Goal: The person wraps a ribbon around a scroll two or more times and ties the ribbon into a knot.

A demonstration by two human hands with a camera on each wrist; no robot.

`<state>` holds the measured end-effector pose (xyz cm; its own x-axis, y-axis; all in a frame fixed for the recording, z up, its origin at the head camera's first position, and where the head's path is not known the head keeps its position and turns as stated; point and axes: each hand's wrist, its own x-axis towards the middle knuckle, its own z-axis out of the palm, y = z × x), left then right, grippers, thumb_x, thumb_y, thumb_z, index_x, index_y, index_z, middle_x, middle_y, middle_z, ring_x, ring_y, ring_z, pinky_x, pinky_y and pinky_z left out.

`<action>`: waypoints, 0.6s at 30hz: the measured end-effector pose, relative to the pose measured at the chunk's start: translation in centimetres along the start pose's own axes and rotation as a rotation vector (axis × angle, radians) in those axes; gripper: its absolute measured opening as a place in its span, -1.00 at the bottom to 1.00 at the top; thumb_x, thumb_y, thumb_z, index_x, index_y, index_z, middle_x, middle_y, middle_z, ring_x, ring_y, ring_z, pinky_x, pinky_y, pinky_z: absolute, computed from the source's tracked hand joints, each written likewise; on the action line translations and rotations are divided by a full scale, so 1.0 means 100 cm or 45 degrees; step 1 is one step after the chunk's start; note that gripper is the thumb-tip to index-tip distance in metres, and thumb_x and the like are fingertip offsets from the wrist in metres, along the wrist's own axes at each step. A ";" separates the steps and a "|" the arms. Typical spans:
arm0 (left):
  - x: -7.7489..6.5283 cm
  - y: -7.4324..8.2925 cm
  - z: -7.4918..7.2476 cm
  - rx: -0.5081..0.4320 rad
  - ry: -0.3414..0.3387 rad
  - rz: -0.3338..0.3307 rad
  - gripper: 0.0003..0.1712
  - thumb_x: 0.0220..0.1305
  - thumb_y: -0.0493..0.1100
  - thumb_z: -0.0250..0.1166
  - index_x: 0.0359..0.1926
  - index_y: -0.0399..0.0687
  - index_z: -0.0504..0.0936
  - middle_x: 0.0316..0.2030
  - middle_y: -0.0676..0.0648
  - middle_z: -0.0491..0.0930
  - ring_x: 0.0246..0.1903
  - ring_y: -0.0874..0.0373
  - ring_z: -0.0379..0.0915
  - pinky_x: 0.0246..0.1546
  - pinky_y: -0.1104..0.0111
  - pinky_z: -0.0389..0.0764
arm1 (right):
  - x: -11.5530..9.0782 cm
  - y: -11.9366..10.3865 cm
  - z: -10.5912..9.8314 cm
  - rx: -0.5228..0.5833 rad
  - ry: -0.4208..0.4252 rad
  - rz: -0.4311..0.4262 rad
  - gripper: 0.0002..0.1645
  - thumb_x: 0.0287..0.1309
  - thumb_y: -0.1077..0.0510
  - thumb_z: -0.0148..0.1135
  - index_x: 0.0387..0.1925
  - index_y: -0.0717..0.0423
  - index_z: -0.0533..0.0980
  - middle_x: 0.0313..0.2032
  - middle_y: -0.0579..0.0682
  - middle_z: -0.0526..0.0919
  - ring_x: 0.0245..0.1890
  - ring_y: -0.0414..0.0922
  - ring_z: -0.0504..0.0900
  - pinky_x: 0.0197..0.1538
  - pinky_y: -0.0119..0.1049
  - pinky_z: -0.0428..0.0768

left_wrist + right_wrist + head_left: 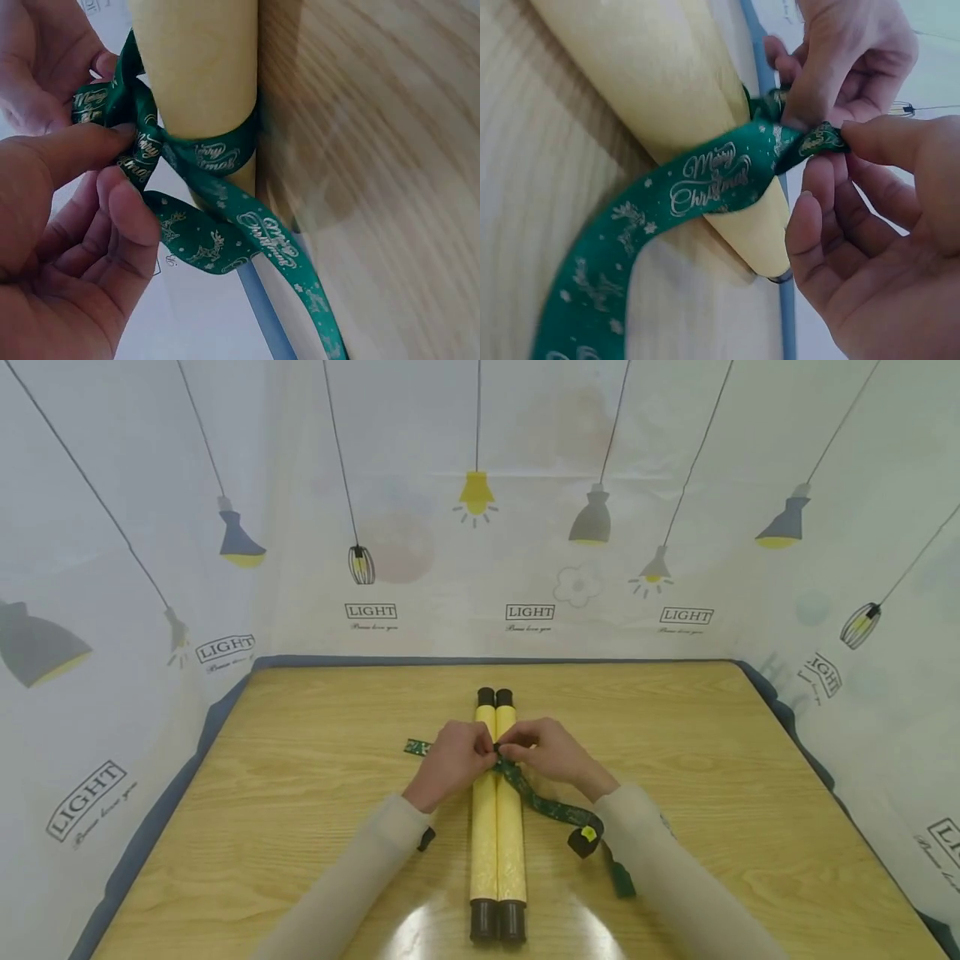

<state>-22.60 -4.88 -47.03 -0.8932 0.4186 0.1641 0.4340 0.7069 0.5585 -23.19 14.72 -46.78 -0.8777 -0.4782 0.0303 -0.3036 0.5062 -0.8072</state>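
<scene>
Two pale yellow rolls [497,835] with dark end caps lie side by side on the wooden table. A green ribbon [705,176], printed with "Merry Christmas" and reindeer, wraps around them and crosses itself in a knot on top. My left hand [453,760] pinches a folded part of the ribbon [139,154] by the knot, between thumb and fingers. Close against it, my right hand [553,752] pinches a short ribbon loop between thumb and fingertip. One long ribbon tail trails down to the right beneath the right forearm; a short end pokes out left of the left hand.
A small black piece with a yellow star-shaped mark [585,838] lies by the right sleeve. Another small dark piece [427,838] shows beside the left sleeve. White sheets printed with lamps [476,552] stand around the table [315,718] at the back and sides.
</scene>
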 end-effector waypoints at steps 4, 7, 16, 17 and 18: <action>0.000 -0.001 0.004 -0.046 0.041 -0.013 -0.87 0.18 -0.27 0.40 -0.43 -0.08 0.59 -0.51 0.04 0.60 -0.56 0.28 0.49 -0.57 0.50 0.53 | -0.004 0.001 0.005 0.169 0.010 0.109 -0.75 0.35 0.11 0.21 -0.05 0.12 0.66 -0.16 -0.02 0.71 -0.21 -0.10 0.64 -0.14 -0.09 0.62; 0.000 -0.003 0.007 -0.051 0.094 0.011 -0.83 0.12 -0.33 0.41 -0.46 -0.07 0.56 -0.52 0.04 0.59 -0.56 0.27 0.47 -0.56 0.50 0.51 | -0.007 0.002 0.006 0.288 0.002 0.168 -0.74 0.37 0.08 0.19 -0.03 0.06 0.66 -0.17 -0.02 0.70 -0.24 -0.08 0.62 -0.13 -0.01 0.61; -0.003 -0.007 0.014 -0.045 0.208 0.074 -0.78 0.10 -0.39 0.34 -0.48 -0.03 0.49 -0.58 0.08 0.50 -0.61 0.25 0.39 -0.60 0.47 0.43 | -0.009 0.006 0.017 0.619 0.078 0.324 -0.61 0.35 0.13 0.22 0.11 0.26 0.53 -0.36 0.11 0.71 -0.40 -0.08 0.67 -0.20 -0.06 0.65; -0.003 -0.008 0.015 -0.050 0.212 0.081 -0.78 0.13 -0.37 0.34 -0.48 -0.03 0.48 -0.58 0.08 0.50 -0.61 0.26 0.38 -0.60 0.48 0.43 | -0.008 0.005 0.018 0.627 0.094 0.343 -0.58 0.33 0.11 0.24 0.12 0.27 0.53 -0.37 0.11 0.72 -0.42 -0.09 0.67 -0.22 -0.09 0.66; -0.003 -0.009 0.015 -0.056 0.214 0.089 -0.78 0.15 -0.36 0.34 -0.47 -0.02 0.48 -0.58 0.09 0.49 -0.61 0.27 0.38 -0.61 0.49 0.42 | -0.008 0.005 0.019 0.627 0.103 0.356 -0.55 0.32 0.09 0.26 0.11 0.29 0.52 -0.38 0.11 0.72 -0.43 -0.09 0.67 -0.23 -0.11 0.66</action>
<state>-22.51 -4.79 -48.83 -0.8699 0.3621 0.3349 0.4931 0.6527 0.5752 -21.96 13.95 -48.37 -0.9314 -0.3077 -0.1945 0.1358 0.2022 -0.9699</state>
